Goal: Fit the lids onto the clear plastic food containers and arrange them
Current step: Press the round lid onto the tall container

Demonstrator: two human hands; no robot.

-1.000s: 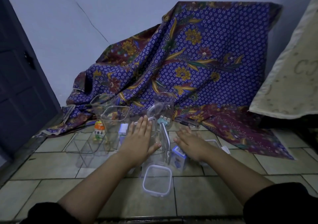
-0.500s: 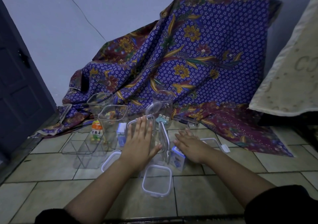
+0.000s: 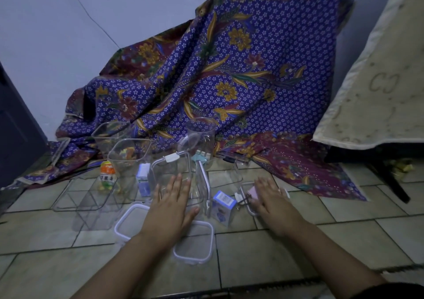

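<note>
Several clear plastic containers stand on the tiled floor. My left hand (image 3: 171, 203) is flat with straight fingers, in front of a tall clear container (image 3: 171, 172) with a white clip. Two white-rimmed lids lie by my left wrist: one lid (image 3: 129, 220) to its left, another lid (image 3: 195, 243) to its right. My right hand (image 3: 271, 200) is spread flat over a small clear container with a pink thing inside (image 3: 249, 195). Two open square containers (image 3: 129, 156) stand at the back left, and a round clear jug (image 3: 200, 135) stands behind.
A purple batik cloth (image 3: 229, 69) drapes over the back. A small blue-and-white box (image 3: 222, 207) sits between my hands, another box (image 3: 143, 179) further left. An orange-capped bottle (image 3: 107, 174) stands in a low clear tray (image 3: 80, 197). A cream mattress (image 3: 378, 80) leans right; a dark door (image 3: 13, 126) is at left.
Both hands have drawn back toward me and lowered a little. The second lid at the left of my left wrist has come into view.
</note>
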